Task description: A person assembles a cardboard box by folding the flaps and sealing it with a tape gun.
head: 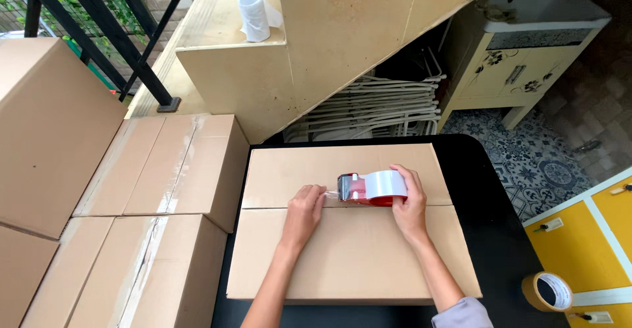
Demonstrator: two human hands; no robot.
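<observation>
At the bottom of the frame two bare forearms reach up from the lower edge onto a cardboard box (pixel 349 255) that lies flat on a black table (pixel 487 190) in the middle of the picture. The left hand (pixel 304 211) rests palm down on the box top, fingers loosely curled and pressed against the seam where the two flaps meet; it grips nothing, and its fingertips lie just beside the front end of a tape dispenser (pixel 372 188). The right hand (pixel 409 204) is closed around the back of that dispenser, fingers wrapped over its roll of clear tape. The dispenser, red with a pale roll, sits on the seam at the centre of the frame, touching the box.

At the lower right corner, off the table edge, a roll of brown tape (pixel 546 292) stands near a yellow cabinet (pixel 592 236) with white trim.

To the left of the table, sealed cardboard boxes (pixel 171 170) are stacked side by side, with strips of clear tape along their top seams, and a taller box (pixel 46 137) fills the left edge of the frame.

Farther up, a pale yellow staircase (pixel 316 31) runs across the top centre. A white paper roll (pixel 253 15) stands on one step. Under the stairs, folded white chairs (pixel 375 107) lie stacked. At the upper left a black railing (pixel 105 31) slants across greenery. At the upper right a cream cupboard (pixel 507 78) with painted flowers carries a white sink (pixel 546 5), standing on a patterned tile floor (pixel 540 163).
</observation>
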